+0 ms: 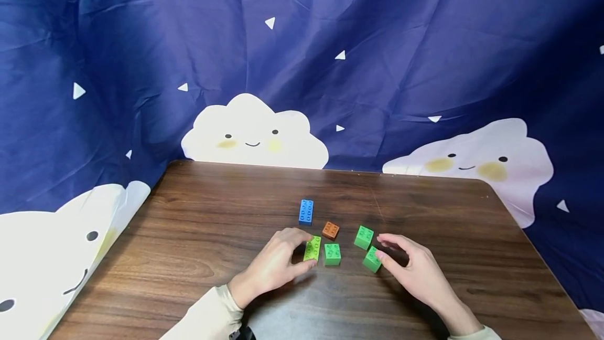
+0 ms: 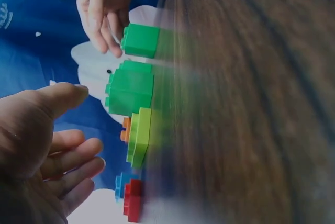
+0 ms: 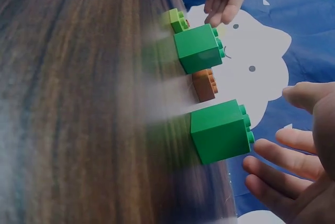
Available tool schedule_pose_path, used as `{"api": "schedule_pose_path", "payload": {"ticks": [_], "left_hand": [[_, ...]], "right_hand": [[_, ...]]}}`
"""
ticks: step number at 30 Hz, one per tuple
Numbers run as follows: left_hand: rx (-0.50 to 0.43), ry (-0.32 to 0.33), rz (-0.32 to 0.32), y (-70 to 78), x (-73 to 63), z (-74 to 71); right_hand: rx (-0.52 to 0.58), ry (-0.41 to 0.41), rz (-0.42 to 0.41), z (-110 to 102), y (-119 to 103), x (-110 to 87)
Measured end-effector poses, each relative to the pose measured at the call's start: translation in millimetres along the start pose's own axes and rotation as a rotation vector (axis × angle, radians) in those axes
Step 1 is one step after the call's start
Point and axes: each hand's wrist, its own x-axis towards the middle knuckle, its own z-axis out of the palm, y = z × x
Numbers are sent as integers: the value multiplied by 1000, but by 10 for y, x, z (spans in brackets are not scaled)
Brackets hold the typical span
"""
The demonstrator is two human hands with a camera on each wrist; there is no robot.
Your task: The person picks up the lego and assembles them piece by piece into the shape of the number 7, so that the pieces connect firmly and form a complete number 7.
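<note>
Creased blue cloth (image 1: 330, 14) behind brn table (image 1: 212, 198)

Dk-blue cloth printed w/ smiley white clouds: mid cloud (image 1: 255, 135) & R cloud (image 1: 476, 151) abut table's far edge; L cloud (image 1: 47, 256) partly cut off at frame edge. Small white triangles (image 1: 78, 91) scattered abt. Table: woodgrain, rounded far corners, light sheen nr front.

Building bricks (image 1: 332, 256) lie on the counter (image 1: 212, 209) between left hand (image 1: 273, 262) and right hand (image 1: 421, 273); one eight-stud brick (image 1: 305, 213) lies beyond the left hand.
</note>
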Motion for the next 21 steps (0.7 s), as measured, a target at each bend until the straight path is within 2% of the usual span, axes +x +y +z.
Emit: {"api": "schedule_pose_path", "payload": {"ticks": [6,12,21], "left_hand": [[35,-15,-4,50,51,62],[41,-30,-22,91,108,104],[55,-36,4,127,182,188]], "right_hand": [[-6,-22,-2,10,11,-26],[-58,-10,-15,28,17,-26],[-71,-35,12,49,11,-44]]}}
